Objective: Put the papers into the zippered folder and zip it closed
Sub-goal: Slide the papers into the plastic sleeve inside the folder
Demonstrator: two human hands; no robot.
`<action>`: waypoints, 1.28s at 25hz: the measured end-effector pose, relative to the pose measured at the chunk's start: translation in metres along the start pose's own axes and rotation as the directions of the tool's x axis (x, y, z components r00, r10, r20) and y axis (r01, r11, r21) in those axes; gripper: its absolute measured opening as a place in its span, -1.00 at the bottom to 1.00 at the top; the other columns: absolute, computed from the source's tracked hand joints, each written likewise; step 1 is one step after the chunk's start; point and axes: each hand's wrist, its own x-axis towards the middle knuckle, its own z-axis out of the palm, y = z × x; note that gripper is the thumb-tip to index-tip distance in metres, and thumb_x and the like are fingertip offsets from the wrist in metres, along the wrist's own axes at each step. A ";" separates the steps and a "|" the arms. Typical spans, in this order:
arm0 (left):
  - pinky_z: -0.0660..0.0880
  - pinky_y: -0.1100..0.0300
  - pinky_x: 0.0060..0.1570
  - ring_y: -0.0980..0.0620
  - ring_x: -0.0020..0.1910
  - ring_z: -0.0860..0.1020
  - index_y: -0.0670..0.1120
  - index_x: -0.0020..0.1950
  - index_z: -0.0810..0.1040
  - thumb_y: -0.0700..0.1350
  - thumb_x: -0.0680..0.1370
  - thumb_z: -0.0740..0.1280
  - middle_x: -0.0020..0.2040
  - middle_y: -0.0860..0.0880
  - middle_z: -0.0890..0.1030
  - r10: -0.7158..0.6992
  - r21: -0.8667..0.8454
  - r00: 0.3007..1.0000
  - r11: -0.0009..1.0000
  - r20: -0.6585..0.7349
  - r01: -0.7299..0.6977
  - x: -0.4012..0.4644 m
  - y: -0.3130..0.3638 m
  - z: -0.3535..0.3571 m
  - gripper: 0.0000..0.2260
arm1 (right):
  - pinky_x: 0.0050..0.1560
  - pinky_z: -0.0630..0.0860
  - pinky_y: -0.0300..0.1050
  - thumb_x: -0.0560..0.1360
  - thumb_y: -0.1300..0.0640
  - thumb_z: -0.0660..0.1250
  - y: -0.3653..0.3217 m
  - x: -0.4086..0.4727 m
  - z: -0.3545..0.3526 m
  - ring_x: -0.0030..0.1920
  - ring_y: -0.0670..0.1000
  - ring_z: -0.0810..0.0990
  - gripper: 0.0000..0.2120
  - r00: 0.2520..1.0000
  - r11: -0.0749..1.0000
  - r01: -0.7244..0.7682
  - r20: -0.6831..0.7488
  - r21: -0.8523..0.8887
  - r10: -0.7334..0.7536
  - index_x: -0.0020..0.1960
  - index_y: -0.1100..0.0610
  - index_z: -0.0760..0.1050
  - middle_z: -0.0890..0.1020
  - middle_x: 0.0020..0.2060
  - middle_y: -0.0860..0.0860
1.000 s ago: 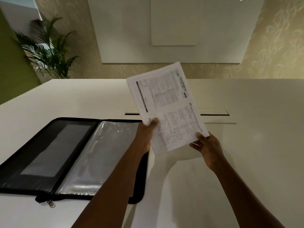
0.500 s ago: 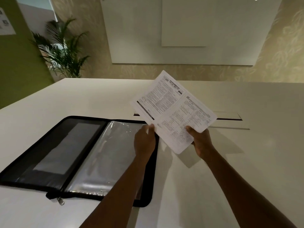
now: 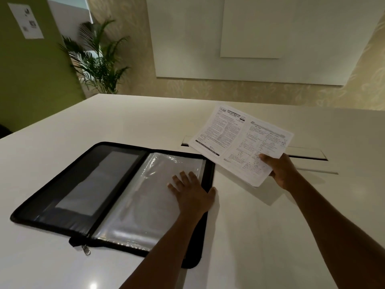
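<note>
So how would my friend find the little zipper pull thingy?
Start at the big white table and find the black zippered folder lying open on it. Follow its near edge to the fold in the middle. The zipper pull dangles there, a small shiny metal tab, the only metal bit on the black border.

Black folder, white printed papers

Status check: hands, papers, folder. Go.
Left hand flat on the folder's clear sleeves, no grip. Right hand pinches the papers above the table. Folder open, unzipped. Nothing in the way.
</note>
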 end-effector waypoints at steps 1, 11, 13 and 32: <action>-0.23 -0.34 0.42 -0.34 0.53 -0.16 -0.15 0.57 -0.05 0.37 0.49 0.10 0.58 -0.26 -0.07 0.006 0.007 1.000 1.000 0.004 -0.006 -0.001 0.000 0.000 -0.15 | 0.03 0.58 0.31 0.52 0.35 0.30 0.000 0.002 -0.002 0.19 0.21 0.59 -0.56 1.000 1.000 -0.015 -0.004 -0.006 0.015 0.36 0.10 0.41 0.59 0.23 0.15; -0.09 -0.21 0.46 -0.18 0.55 -0.05 0.03 0.54 0.07 0.40 0.41 0.20 0.59 -0.07 0.04 0.259 0.016 0.962 0.965 0.084 -0.261 -0.013 -0.049 -0.009 -0.18 | 0.04 0.57 0.25 0.50 0.33 0.33 0.018 -0.008 -0.016 0.19 0.22 0.57 -0.59 0.995 0.994 -0.101 0.010 -0.050 0.102 0.32 0.10 0.45 0.61 0.19 0.13; -0.05 -0.14 0.46 -0.09 0.55 0.01 0.10 0.51 0.13 0.42 0.35 0.25 0.57 0.02 0.09 0.328 -0.010 0.940 0.945 0.095 -0.328 -0.014 -0.068 -0.017 -0.18 | 0.03 0.58 0.25 0.50 0.32 0.34 0.022 -0.013 -0.021 0.19 0.22 0.57 -0.59 0.994 0.993 -0.108 0.018 -0.055 0.109 0.31 0.09 0.45 0.62 0.18 0.12; 0.33 0.25 0.33 0.19 0.34 0.35 0.25 0.35 0.36 0.35 0.31 0.42 0.38 0.24 0.36 0.588 -0.387 0.743 0.797 0.319 -0.464 -0.019 -0.143 -0.084 -0.36 | 0.01 0.62 0.13 0.41 0.30 0.38 0.029 -0.012 -0.030 0.14 0.23 0.63 -0.52 0.917 0.947 -0.269 0.255 -0.177 0.308 0.32 0.13 0.46 0.64 0.17 0.17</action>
